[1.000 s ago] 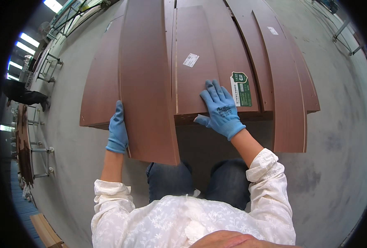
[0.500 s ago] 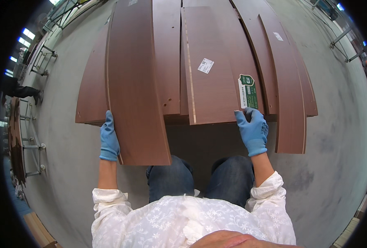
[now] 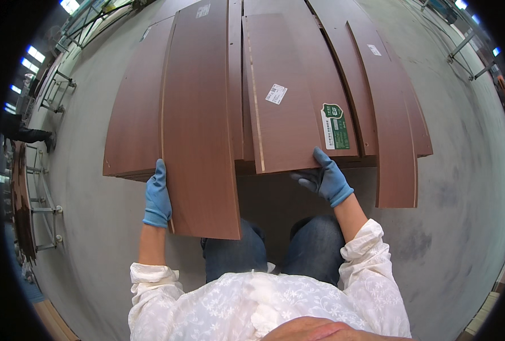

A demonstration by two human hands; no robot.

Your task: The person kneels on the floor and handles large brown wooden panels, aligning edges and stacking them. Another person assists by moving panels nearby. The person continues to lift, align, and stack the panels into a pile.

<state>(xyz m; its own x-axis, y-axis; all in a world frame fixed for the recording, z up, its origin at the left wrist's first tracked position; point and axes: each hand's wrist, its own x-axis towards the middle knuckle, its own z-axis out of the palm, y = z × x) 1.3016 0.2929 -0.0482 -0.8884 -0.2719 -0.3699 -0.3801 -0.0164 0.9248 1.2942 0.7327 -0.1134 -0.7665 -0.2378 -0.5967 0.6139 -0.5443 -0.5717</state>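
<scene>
Now both hands grip panel edges — left hand [image 3: 157, 196] long panel [image 3: 198, 125], right hand [image 3: 325, 181] labelled panel [image 3: 289, 102].

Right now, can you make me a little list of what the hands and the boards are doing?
left hand: in a blue glove, gripping the left edge of the long board
right hand: in a blue glove, holding the near end of the labelled board
labels: a white sticker and a green sticker on the labelled board
other boards: brown, lying side by side
floor: grey
</scene>
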